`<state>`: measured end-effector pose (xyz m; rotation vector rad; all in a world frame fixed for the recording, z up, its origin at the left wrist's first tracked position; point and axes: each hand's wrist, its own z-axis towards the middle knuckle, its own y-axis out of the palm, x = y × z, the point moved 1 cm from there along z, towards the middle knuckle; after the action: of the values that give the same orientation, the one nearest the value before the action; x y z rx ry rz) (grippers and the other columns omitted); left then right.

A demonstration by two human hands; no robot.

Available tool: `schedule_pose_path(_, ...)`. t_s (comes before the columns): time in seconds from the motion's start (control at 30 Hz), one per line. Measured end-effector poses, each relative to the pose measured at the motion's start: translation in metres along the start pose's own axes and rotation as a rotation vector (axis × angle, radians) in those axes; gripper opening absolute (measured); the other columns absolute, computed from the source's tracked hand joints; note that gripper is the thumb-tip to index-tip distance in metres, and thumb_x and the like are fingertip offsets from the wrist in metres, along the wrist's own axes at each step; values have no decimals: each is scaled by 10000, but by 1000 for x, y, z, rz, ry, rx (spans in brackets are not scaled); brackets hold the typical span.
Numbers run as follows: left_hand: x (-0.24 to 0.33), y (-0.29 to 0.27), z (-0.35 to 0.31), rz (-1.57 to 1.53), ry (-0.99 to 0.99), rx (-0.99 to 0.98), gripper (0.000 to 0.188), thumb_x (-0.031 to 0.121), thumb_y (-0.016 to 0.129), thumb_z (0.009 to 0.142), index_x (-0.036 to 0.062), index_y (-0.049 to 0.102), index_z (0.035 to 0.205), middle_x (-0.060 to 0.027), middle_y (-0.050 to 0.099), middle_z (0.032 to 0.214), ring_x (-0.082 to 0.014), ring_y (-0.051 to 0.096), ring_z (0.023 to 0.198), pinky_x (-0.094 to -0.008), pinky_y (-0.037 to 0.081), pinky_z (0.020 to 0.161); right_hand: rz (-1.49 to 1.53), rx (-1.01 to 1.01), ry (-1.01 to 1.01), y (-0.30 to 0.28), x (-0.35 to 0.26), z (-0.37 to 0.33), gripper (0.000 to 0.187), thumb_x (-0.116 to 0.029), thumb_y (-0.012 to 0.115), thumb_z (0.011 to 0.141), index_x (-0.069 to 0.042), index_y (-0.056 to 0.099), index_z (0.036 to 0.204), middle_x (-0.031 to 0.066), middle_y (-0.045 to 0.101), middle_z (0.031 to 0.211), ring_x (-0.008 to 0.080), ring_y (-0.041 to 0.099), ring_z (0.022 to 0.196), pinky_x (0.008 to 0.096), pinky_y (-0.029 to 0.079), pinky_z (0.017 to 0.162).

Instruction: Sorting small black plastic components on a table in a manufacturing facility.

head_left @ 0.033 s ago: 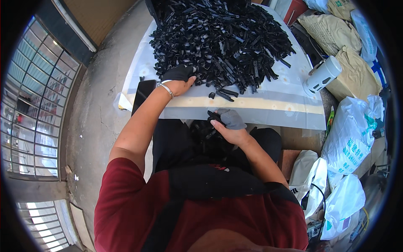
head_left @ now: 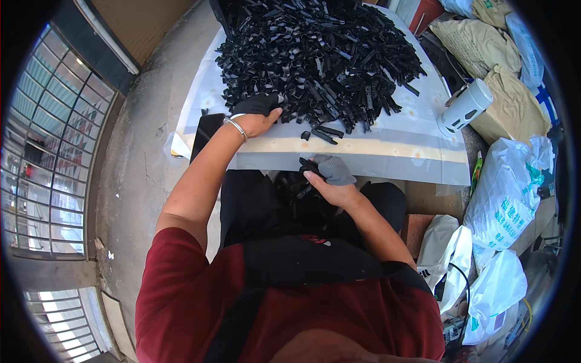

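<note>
A large heap of small black plastic pieces [head_left: 327,60], some curved and some long and flat, covers the far part of the table. At the heap's near left edge is my left hand [head_left: 259,116], in a black glove that leaves the thumb bare. Its fingers are bent, with thumb and forefinger close together; what lies between them I cannot make out. My right hand [head_left: 333,176], in a grey glove with a bare thumb, is closed on a black plastic piece [head_left: 307,165] at the table's near edge. Several loose black strips [head_left: 327,134] lie between the hands and the heap.
A dark phone-like slab [head_left: 207,128] lies beside my left wrist on the pale tablecloth [head_left: 387,158]. A white cup [head_left: 465,107] stands at the table's right edge. Stuffed sacks [head_left: 505,193] crowd the right side. Black pieces [head_left: 302,192] also show below the table edge, between my legs.
My left wrist and forearm have shifted slightly left, while the fingertips stay at the heap's edge. My right hand keeps its hold on the black plastic piece, almost unmoved.
</note>
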<state>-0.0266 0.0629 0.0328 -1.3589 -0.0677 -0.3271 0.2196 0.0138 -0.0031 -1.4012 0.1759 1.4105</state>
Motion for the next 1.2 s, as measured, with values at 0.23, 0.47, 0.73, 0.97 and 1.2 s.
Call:
schedule_pose_path(0.23, 22, -36, -28, -101, -38, 318, 271, 271, 538, 810, 68, 603, 979, -144, 605, 954, -310, 562, 892, -370, 446, 782, -83, 245, -103, -10, -16, 7, 259, -220, 617, 778, 5, 592, 904, 141, 589, 724, 288, 565, 683, 364, 440, 635)
schedule_pose_path(0.47, 95, 8, -103, -1331, -612, -92, 445, 431, 488, 865, 49, 562, 1083, -217, 593, 945, -278, 576, 923, -292, 438, 767, -37, 355, -347, -4, -39, 10, 229, -142, 665, 732, -21, 581, 907, 121, 597, 734, 269, 573, 641, 342, 446, 585)
schedule_pose_path(0.73, 84, 43, -128, -525, -103, -176, 426, 354, 294, 936, 40, 507, 1129, -218, 577, 894, -332, 579, 815, -348, 454, 703, -28, 179, -244, 10, -33, -7, 251, -156, 667, 723, -36, 584, 926, 96, 601, 754, 267, 572, 656, 359, 442, 585)
schedule_pose_path(0.97, 88, 14, -115, -932, -399, -120, 440, 383, 308, 934, 34, 576, 949, -133, 594, 732, -284, 582, 677, -336, 453, 651, -306, 79, -230, -26, -53, -14, 213, -250, 563, 818, -43, 609, 816, 110, 602, 772, 299, 560, 704, 394, 438, 620)
schedule_pose_path(1.2, 98, 4, -111, -855, -374, -174, 429, 377, 330, 927, 31, 580, 881, -139, 595, 738, -300, 583, 712, -367, 444, 675, -414, 49, -257, -20, -45, -21, 222, -224, 605, 800, -42, 606, 928, 100, 622, 872, 270, 582, 817, 367, 448, 737)
